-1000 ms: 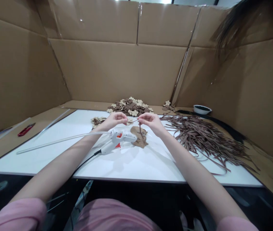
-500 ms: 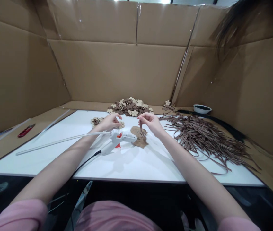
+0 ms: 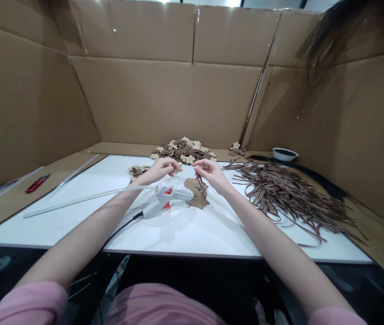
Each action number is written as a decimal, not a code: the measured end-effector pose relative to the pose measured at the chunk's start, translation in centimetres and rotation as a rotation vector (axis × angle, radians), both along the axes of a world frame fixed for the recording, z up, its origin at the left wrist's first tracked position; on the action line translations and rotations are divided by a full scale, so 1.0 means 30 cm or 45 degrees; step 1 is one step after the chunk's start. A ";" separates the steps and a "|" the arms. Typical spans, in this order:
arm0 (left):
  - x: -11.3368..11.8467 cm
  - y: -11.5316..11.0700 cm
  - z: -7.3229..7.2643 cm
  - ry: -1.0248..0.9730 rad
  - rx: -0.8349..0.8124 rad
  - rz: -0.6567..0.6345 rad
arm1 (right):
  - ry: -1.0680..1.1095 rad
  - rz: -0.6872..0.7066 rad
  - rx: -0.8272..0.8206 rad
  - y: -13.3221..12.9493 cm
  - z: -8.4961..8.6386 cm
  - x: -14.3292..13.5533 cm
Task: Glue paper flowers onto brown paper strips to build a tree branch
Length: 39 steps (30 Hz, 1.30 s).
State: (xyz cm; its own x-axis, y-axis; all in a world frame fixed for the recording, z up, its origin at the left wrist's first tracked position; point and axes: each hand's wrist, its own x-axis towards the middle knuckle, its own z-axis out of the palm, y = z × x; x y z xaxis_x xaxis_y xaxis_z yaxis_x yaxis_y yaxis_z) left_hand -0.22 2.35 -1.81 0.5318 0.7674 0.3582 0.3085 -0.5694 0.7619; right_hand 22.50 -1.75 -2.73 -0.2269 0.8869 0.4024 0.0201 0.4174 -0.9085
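My left hand (image 3: 162,169) pinches a small beige flower cutout (image 3: 178,168) at its fingertips, above the white board. Across a narrow gap, my right hand (image 3: 210,172) grips a thin brown strip (image 3: 199,179) between thumb and fingers. Below the right hand lies an irregular brown patch (image 3: 197,195) with a rough surface. Its left side meets the nozzle of a white glue gun (image 3: 171,194) with an orange trigger; whether they touch is unclear. A long clear glue stick (image 3: 86,201) juts from the gun's back, passing over my left forearm.
Brown and beige flower cutouts form a pile (image 3: 185,150) at the back, with a smaller pile (image 3: 138,171) by my left wrist. Many brown strips (image 3: 290,194) spread over the right side. A white bowl (image 3: 284,155) stands back right; a red cutter (image 3: 37,184) lies far left. Cardboard walls (image 3: 165,99) enclose the workspace.
My left hand has picked the beige flower up off the board and moved it right, toward my right hand. The right hand stays nearly in place, its strip now tilted differently.
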 end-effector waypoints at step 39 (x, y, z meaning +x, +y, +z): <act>0.015 0.076 -0.104 1.049 0.851 0.120 | 0.025 -0.064 0.042 0.011 0.001 0.014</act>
State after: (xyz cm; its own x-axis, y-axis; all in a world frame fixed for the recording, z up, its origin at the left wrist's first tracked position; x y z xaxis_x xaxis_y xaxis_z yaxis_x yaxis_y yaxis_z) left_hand 0.24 4.63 -4.92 0.7508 0.5990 0.2784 0.6513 -0.7416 -0.1606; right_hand 22.93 -1.43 -2.69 -0.1740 0.8833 0.4352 0.0243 0.4457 -0.8949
